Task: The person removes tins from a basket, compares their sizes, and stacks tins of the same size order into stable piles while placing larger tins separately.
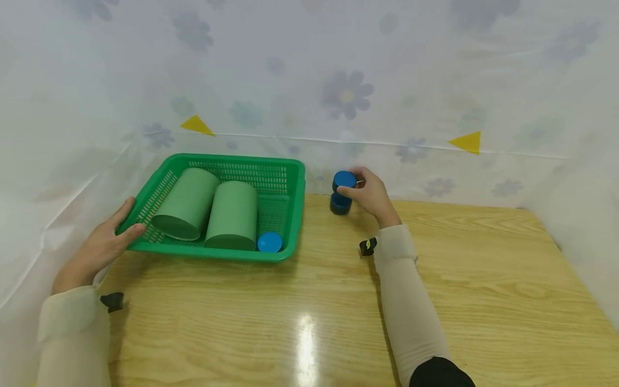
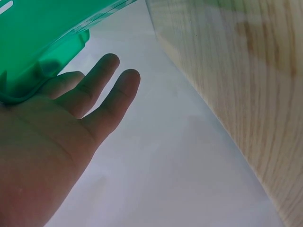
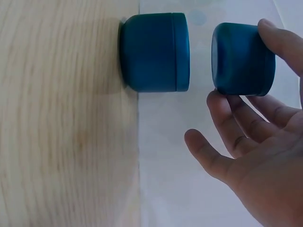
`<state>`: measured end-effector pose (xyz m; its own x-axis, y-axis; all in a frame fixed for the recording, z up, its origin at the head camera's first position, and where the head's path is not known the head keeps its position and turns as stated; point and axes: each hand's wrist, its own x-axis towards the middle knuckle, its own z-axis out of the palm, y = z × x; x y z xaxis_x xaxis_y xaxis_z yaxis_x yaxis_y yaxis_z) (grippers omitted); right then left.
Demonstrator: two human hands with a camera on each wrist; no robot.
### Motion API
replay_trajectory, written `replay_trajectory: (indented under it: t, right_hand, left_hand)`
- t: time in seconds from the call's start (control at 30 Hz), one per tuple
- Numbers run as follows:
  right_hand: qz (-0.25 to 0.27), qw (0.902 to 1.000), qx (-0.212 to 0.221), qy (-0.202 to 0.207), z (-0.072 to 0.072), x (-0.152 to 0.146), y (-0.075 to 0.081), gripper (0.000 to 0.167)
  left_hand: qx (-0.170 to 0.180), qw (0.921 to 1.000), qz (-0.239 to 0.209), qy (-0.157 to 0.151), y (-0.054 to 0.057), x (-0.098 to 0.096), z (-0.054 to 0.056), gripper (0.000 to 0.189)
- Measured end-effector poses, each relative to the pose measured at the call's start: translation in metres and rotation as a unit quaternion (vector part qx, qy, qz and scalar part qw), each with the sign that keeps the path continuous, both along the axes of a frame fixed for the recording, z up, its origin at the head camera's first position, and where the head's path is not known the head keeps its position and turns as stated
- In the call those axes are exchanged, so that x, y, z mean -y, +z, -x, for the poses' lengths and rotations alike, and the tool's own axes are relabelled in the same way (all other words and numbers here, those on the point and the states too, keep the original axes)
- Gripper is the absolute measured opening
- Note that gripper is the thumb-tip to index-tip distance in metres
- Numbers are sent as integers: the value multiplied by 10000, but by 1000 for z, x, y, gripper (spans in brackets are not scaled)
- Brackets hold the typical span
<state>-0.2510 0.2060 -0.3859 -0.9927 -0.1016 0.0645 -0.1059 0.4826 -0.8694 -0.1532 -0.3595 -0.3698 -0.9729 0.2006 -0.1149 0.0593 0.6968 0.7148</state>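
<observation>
My right hand (image 1: 373,198) pinches a small blue jar (image 1: 344,180) between thumb and fingers. Directly beneath it, a second blue jar (image 1: 340,204) stands upright on the table near the wall; the right wrist view shows a gap between the held jar (image 3: 242,59) and the lower one (image 3: 154,53). On the left, my left hand (image 1: 99,250) grips the side of a green plastic basket (image 1: 213,256), thumb over the rim. Two green cylinders (image 1: 188,200) and a round blue-topped item (image 1: 269,242) lie inside. Several fingers (image 2: 113,104) extend past the basket's edge in the left wrist view.
The wood-grain table (image 1: 242,317) meets a flower-patterned white sheet (image 1: 290,70) at the back. Two yellow triangles (image 1: 197,125) are stuck on that sheet. A small black device (image 1: 368,246) sits at the right wrist.
</observation>
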Motion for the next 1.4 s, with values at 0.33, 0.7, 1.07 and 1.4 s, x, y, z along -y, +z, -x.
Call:
replay_trajectory:
  t: [0.33, 0.7, 1.07, 1.4]
  right_hand:
    - [-90, 9996, 213, 178, 1, -5, -6, 57]
    - [-290, 9978, 490, 334, 2, -5, -8, 55]
    - [-306, 9967, 616, 439, 2, -3, -7, 55]
    - [-410, 9945, 860, 432, -1, -5, -4, 68]
  left_hand:
    - [-60, 10000, 10, 7, 1, 0, -2, 76]
    - [-32, 10000, 24, -7, 1, -1, 2, 75]
    - [9, 10000, 1, 26, 1, 0, 0, 75]
    - [24, 9999, -141, -31, 0, 1, 1, 76]
